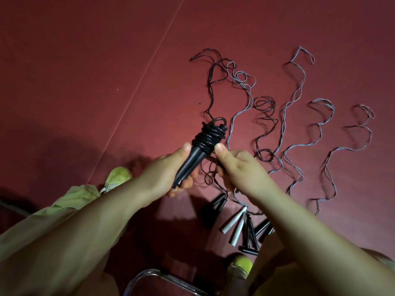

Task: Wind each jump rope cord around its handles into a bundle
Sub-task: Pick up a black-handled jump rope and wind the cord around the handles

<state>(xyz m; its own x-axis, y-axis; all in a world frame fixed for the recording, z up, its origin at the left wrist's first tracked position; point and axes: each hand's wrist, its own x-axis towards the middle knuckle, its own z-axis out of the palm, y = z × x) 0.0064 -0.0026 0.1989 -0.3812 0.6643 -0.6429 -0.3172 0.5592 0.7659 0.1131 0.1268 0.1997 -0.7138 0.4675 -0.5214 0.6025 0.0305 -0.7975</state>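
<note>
Left hand (171, 169) clamped round black handles (189, 165), tilted up-right; right hand (237, 167) fingers (222, 151) pinching cord (208, 136) just beside (tail nearly spent).

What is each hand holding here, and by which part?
The left hand grips the black jump rope's paired handles by their lower ends, below the wound cord. The right hand pinches the loose cord beside the handles.

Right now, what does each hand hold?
Left hand: grips the black handles of the half-wound rope.
Right hand: pinches the loose black cord.
</note>
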